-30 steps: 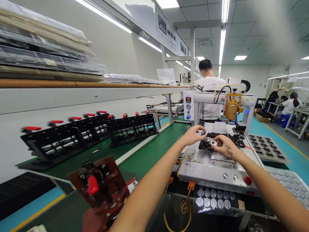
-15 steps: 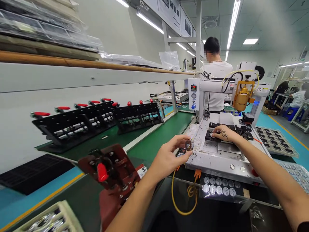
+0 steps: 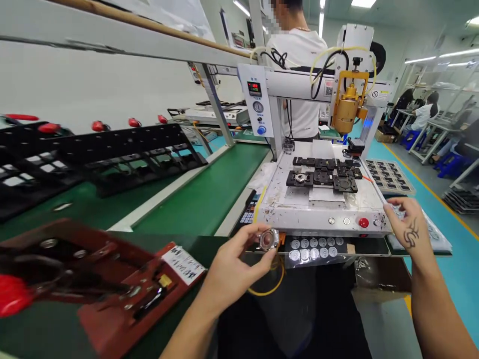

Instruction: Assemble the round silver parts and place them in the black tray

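Note:
My left hand (image 3: 237, 267) pinches a round, shiny metal ring (image 3: 268, 240) between thumb and fingers, in front of the white dispensing machine (image 3: 299, 219). At the machine's front right corner is my right hand (image 3: 407, 227), fingers loosely bent and apart, with nothing visible in them. A black fixture (image 3: 325, 175) lies on the machine's bed, and a similar round metal part (image 3: 301, 177) sits in its left end. Above the bed hangs the gold-coloured dispensing head (image 3: 346, 112).
A red-brown clamp jig (image 3: 123, 304) stands at lower left. Black racks (image 3: 138, 147) with red handles are behind it, beside a green belt (image 3: 209, 182). Round stickers (image 3: 313, 248) lie before the machine, and a parts tray (image 3: 389, 177) to its right. Another person (image 3: 299, 60) stands behind.
My right hand has left the fixture and moved right to the machine's front corner, uncovering a round metal part there. My left hand still holds its ring. The view has turned downward and right.

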The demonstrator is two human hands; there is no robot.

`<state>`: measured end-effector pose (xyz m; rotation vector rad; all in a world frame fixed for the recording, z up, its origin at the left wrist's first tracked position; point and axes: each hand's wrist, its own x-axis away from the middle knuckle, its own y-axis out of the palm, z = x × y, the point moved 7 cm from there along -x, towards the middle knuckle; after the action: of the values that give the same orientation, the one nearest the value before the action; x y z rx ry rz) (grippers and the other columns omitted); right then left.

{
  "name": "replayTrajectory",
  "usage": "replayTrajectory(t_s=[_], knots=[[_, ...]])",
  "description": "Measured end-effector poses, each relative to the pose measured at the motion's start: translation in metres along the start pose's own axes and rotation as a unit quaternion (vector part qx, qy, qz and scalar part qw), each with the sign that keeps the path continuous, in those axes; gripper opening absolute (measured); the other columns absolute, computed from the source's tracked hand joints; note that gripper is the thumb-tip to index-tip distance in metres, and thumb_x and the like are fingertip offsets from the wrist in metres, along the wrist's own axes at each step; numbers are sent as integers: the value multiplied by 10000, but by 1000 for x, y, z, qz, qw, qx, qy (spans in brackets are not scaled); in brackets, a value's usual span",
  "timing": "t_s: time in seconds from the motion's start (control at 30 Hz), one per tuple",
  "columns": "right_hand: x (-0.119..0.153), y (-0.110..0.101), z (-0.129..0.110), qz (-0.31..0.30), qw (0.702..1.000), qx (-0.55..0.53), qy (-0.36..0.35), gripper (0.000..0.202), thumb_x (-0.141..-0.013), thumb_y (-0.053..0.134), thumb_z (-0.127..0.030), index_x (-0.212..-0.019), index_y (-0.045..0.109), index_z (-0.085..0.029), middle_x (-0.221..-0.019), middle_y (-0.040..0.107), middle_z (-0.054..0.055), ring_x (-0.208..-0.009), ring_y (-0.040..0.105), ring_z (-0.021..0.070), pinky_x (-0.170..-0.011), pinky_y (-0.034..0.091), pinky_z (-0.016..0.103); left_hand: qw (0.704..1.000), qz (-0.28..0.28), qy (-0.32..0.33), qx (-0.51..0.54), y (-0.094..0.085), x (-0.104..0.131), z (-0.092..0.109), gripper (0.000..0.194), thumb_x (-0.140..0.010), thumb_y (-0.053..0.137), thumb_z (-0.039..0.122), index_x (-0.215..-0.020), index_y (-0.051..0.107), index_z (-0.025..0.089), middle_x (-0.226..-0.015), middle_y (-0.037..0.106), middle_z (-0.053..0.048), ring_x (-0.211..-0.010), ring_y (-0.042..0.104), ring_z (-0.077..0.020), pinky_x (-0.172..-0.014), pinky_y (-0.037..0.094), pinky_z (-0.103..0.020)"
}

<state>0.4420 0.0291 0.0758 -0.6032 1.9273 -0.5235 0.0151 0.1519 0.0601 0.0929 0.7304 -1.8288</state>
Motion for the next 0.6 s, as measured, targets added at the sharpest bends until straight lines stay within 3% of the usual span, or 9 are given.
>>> replayTrajectory(t_s=[0.1, 0.17, 0.23, 0.27, 0.33, 0.4, 0.5, 0.6], knots=[[41, 0, 32, 23, 998, 12, 52, 489, -932, 653, -683, -934, 667, -194, -905, 641, 88, -895, 588, 291, -841, 484, 445, 996, -86, -31, 22, 47, 8, -16, 367, -825, 748, 320, -1171, 683, 217, -1065, 785, -56, -959, 759, -231, -903, 622, -352], [62, 5, 29, 67, 996, 7, 57, 445, -941, 692, -638, -934, 644, -196, -900, 631, 81, -900, 587, 289, -849, 483, 448, 985, -161, -42, 46, 86, 13, -23, 373, -817, 749, 294, -1174, 682, 214, -1095, 785, -57, -1000, 757, -231, -937, 606, -358], [81, 14, 9, 78, 996, -26, 26, 293, -986, 716, -485, -971, 644, -202, -920, 639, 75, -894, 593, 272, -850, 487, 434, 970, -231, -33, 68, 125, 20, -28, 380, -811, 763, 260, -1179, 679, 221, -1192, 783, -73, -1109, 747, -251, -1019, 578, -386], [89, 24, -5, 41, 997, -58, -7, 201, -1012, 700, -401, -993, 651, -207, -933, 649, 75, -888, 601, 262, -842, 496, 423, 963, -259, -18, 74, 142, 24, -31, 380, -801, 777, 237, -1168, 679, 224, -1273, 768, -90, -1212, 719, -274, -1087, 546, -412], [105, 53, -35, -91, 984, -134, -78, 65, -1053, 633, -268, -1031, 675, -223, -955, 680, 72, -884, 632, 244, -827, 527, 397, 952, -298, 25, 70, 172, 30, -36, 384, -772, 808, 190, -1131, 675, 221, -1451, 697, -127, -1433, 590, -322, -1235, 427, -478], [122, 81, -54, -206, 955, -173, -125, 125, -1071, 582, -209, -1057, 702, -241, -969, 709, 66, -907, 663, 238, -835, 564, 378, 946, -315, 68, 47, 194, 33, -42, 389, -754, 829, 162, -1106, 671, 213, -1568, 611, -150, -1560, 450, -350, -1326, 285, -535], [131, 109, -56, -252, 942, -171, -139, 167, -1076, 574, -202, -1112, 730, -249, -1007, 724, 73, -963, 687, 247, -887, 599, 384, 938, -333, 92, 17, 211, 34, -54, 400, -762, 828, 154, -1126, 674, 212, -1604, 574, -162, -1583, 419, -351, -1350, 232, -559], [135, 125, -50, -275, 936, -158, -152, 210, -1073, 601, -249, -1240, 726, -230, -1069, 697, 105, -1004, 690, 268, -914, 617, 414, 933, -347, 93, 25, 213, 33, -59, 386, -775, 818, 159, -1134, 685, 212, -1606, 576, -153, -1576, 435, -338, -1350, 259, -532]])
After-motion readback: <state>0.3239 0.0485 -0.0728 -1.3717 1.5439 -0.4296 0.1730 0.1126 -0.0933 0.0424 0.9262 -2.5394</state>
